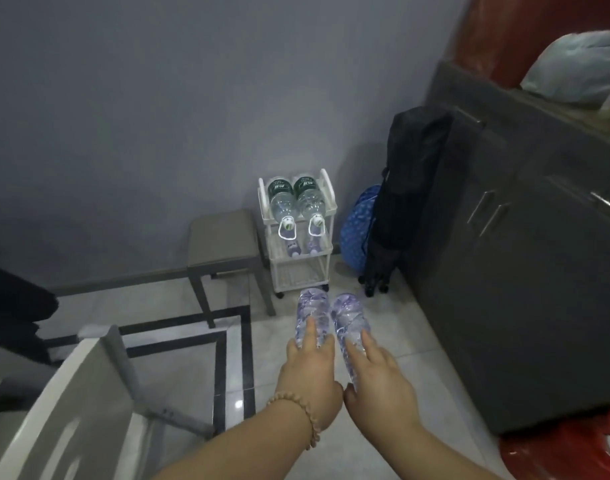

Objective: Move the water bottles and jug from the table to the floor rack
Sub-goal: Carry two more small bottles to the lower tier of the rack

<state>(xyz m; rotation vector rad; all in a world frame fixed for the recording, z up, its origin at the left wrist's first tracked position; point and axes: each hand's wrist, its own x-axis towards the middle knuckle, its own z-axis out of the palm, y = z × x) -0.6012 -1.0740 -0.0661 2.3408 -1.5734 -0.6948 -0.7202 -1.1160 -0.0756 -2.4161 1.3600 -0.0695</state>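
Left jug (281, 199) and right jug (310, 197) are laid side by side atop the white rack (296, 273), two small bottles (292, 245) stashed one tier down.

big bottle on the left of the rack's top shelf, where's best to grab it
Probably by the white carry loop at its cap, coming from the front. The big bottle lies on its side with the cap toward the camera and the loop hanging over the front edge of the rack. The other big bottle sits close beside it, leaving little room for a side grip.

Clear bottles (310, 306) point toward white rack (298, 271); jugs (282, 202) lie on top.
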